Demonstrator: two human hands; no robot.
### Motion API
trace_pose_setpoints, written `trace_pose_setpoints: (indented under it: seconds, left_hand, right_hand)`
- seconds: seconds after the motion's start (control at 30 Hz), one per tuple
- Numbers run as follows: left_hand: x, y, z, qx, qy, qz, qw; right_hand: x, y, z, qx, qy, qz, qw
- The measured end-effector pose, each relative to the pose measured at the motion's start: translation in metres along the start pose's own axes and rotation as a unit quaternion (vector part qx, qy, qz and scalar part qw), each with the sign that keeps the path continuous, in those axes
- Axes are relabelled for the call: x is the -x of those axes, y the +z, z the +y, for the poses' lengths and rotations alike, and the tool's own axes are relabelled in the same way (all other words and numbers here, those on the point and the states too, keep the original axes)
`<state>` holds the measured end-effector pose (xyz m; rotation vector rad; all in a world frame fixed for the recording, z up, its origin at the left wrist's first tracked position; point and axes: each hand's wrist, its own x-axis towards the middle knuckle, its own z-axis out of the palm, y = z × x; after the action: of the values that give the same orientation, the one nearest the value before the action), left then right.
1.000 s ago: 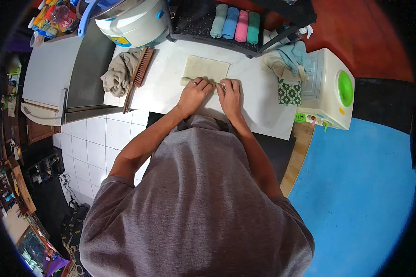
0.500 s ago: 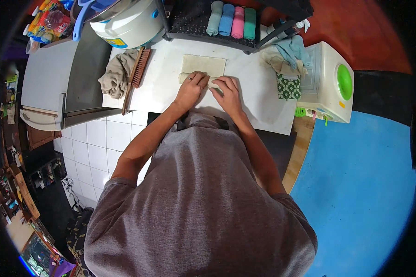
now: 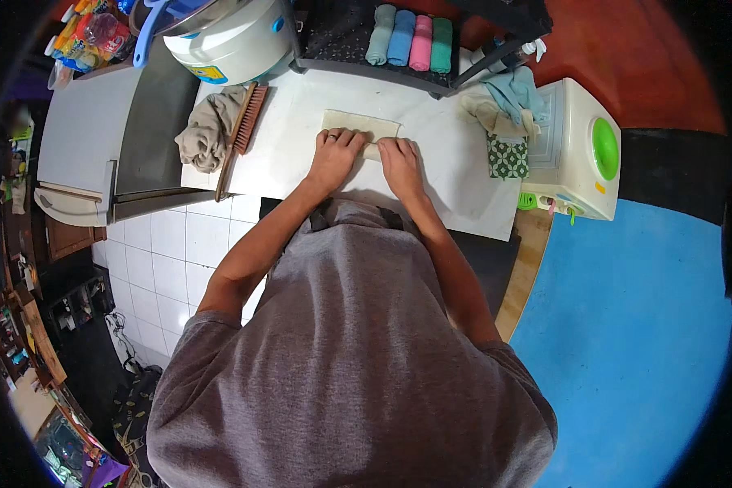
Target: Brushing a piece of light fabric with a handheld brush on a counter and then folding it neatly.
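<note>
A cream cloth (image 3: 363, 124) lies on the white table, its near part rolled up and its far part still flat. My left hand (image 3: 334, 157) grips the left end of the roll, fingers curled over it. At the roll's right end my right hand (image 3: 401, 163) is closed on it in the same way. A short piece of the roll shows between the two hands; the rest of it is under my fingers.
A long wooden brush (image 3: 246, 126) and a crumpled beige cloth (image 3: 204, 138) lie to the left. Behind stands a black rack (image 3: 333, 50) with rolled towels (image 3: 409, 39). On the right are loose cloths (image 3: 508, 106), a green patterned piece (image 3: 508, 156) and a cream appliance (image 3: 581, 179).
My right hand has come down onto the right end of the roll and closed on it. The rolled part has moved slightly nearer to me, with the left hand staying on it.
</note>
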<state>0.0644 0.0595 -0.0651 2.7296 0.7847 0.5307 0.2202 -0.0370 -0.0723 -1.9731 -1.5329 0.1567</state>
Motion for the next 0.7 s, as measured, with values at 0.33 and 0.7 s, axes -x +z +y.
trace_pose_setpoints:
  seconds: [0.33, 0.7]
  left_hand:
    - [-0.008, -0.001, -0.009, 0.094, 0.101, 0.043, 0.989]
    - [-0.048, 0.006, -0.014, 0.098, 0.016, 0.061, 0.993]
  right_hand:
    - [-0.016, -0.004, -0.009, 0.048, 0.037, 0.065, 0.996]
    - [-0.008, -0.008, -0.021, 0.037, -0.048, 0.033, 0.998]
